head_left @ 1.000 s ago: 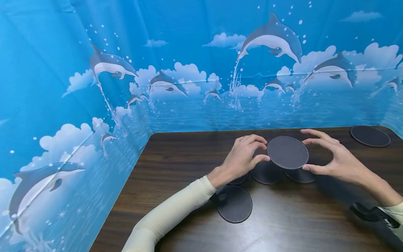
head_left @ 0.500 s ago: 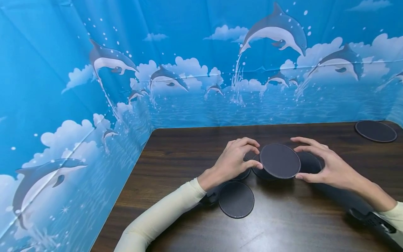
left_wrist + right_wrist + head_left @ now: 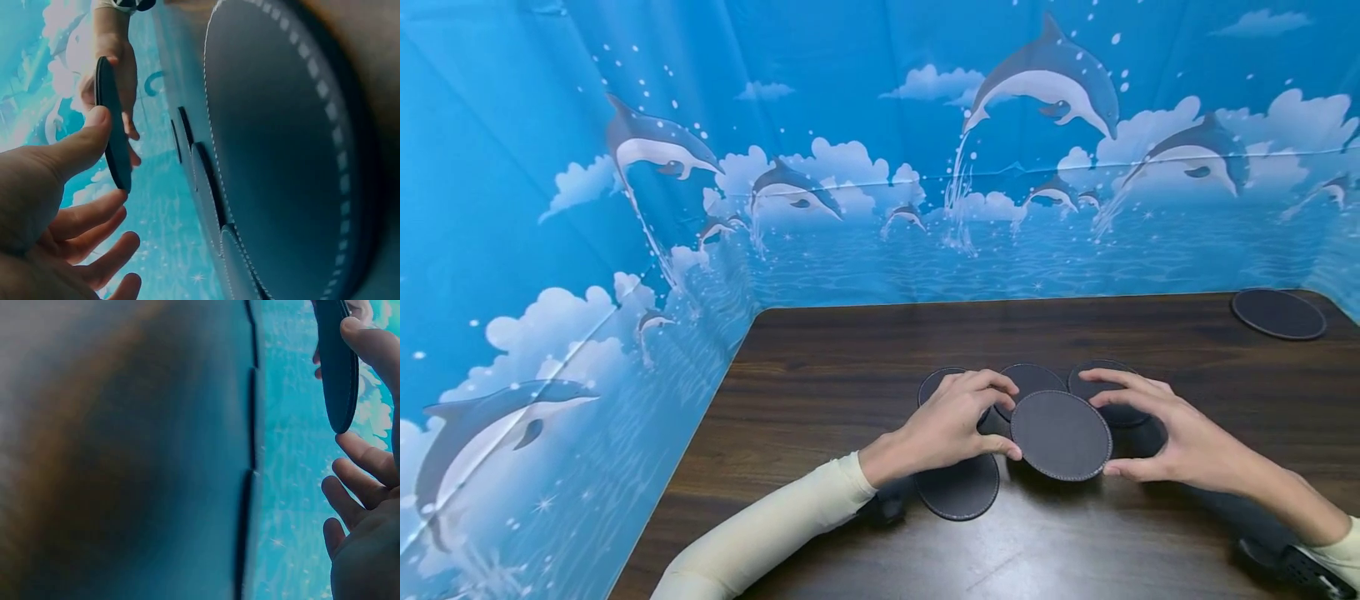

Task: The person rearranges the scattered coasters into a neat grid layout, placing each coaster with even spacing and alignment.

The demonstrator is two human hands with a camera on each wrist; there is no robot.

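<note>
A round black coaster with light edge stitching (image 3: 1062,435) is held up off the table between both hands. My left hand (image 3: 943,425) pinches its left rim with thumb and forefinger; the other fingers are spread apart. On the opposite side my right hand (image 3: 1172,437) holds the rim the same way. Seen edge-on in the left wrist view, the held coaster (image 3: 114,140) looks thin and clear of the tabletop. Beneath the left hand lies another coaster (image 3: 958,492), partly covered by that hand. Two more, a middle coaster (image 3: 1028,379) and a right coaster (image 3: 1105,392), lie just behind.
Partly hidden behind the left hand is a further coaster (image 3: 934,383). A separate coaster (image 3: 1279,314) lies at the far right of the dark wooden table (image 3: 820,367). A blue dolphin-print curtain (image 3: 850,217) hangs along the table's back and left edges.
Both hands have brought the held coaster nearer to the person and slightly left. The coasters behind it have come more into view. Those on the table stay where they were.
</note>
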